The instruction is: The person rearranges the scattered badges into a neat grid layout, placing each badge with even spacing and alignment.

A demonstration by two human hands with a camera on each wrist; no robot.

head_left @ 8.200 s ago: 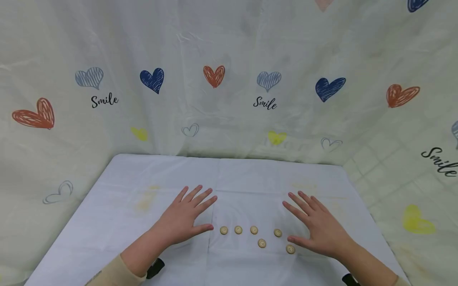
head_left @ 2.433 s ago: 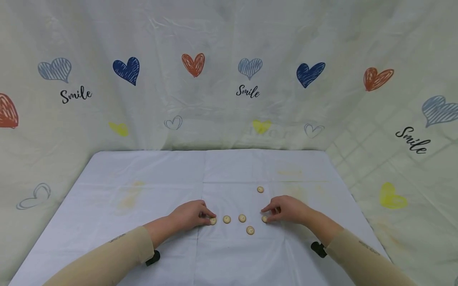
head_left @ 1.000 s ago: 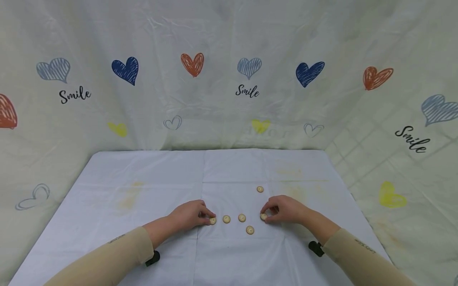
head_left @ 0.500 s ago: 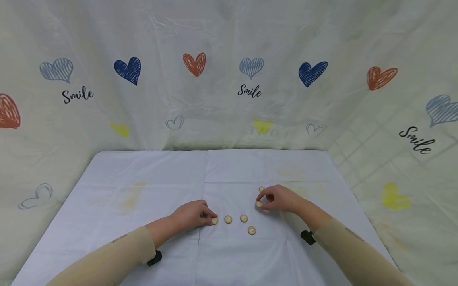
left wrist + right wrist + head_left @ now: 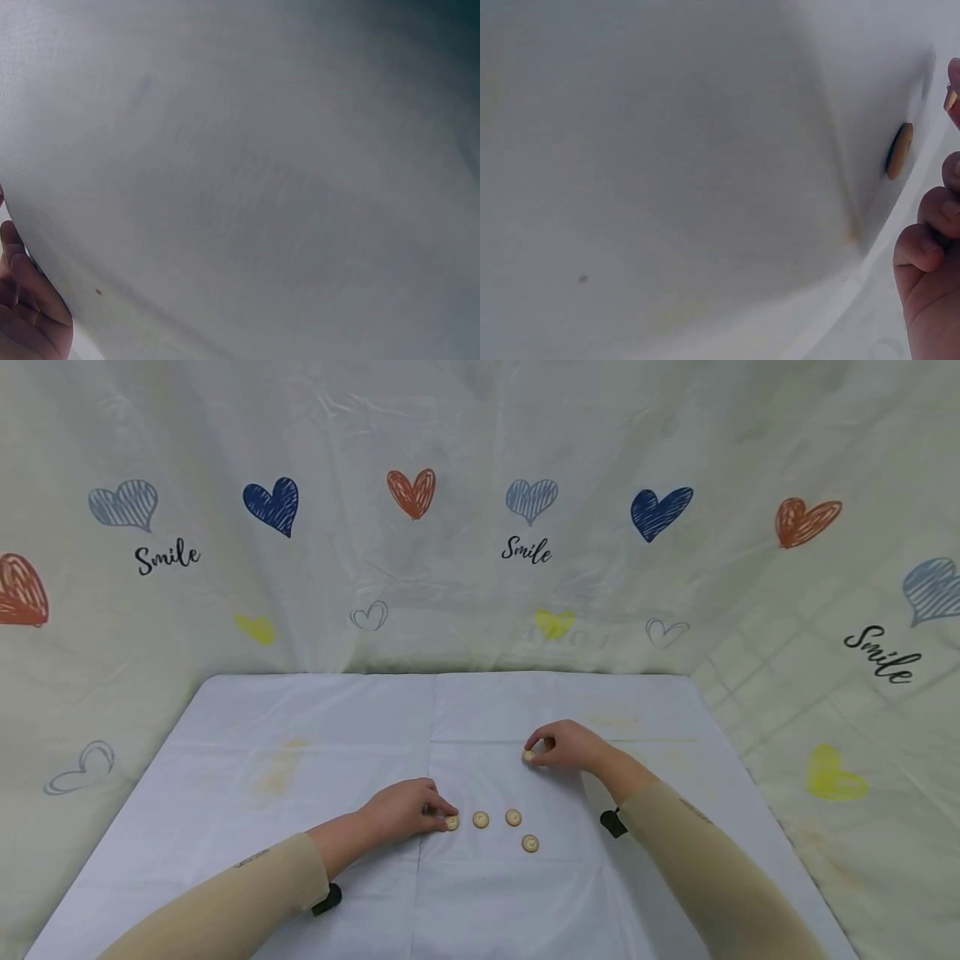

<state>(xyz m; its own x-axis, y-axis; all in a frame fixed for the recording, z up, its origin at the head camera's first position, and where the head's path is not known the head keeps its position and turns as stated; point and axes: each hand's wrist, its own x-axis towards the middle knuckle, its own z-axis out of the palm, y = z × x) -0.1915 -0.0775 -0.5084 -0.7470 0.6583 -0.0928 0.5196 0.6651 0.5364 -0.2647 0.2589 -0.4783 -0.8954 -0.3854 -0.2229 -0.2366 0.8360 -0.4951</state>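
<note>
My left hand (image 5: 405, 810) pinches the leftmost wooden button (image 5: 452, 822) between thumb and forefinger, at the table's middle. Farther back, my right hand (image 5: 573, 750) grips another button (image 5: 528, 756) at its fingertips. In the right wrist view, that held button (image 5: 950, 98) shows only as a sliver at the right edge. A separate button (image 5: 900, 151) lies on the cloth close by; in the head view my right hand hides it. Right of my left hand sit two buttons in line, one (image 5: 481, 819) and then another (image 5: 513, 817). A further button (image 5: 530, 843) lies slightly nearer me.
A white cloth (image 5: 247, 827) with creases and faint yellow stains covers the table. Behind it hangs a pale curtain (image 5: 465, 610) printed with hearts and "Smile". Dark wrist cameras show under both forearms, one (image 5: 327, 900) left and one (image 5: 613, 823) right.
A button was moved to the far side earlier. Since then my right hand has taken another button from the row and carried it back and leftward. My left hand stays at the leftmost button.
</note>
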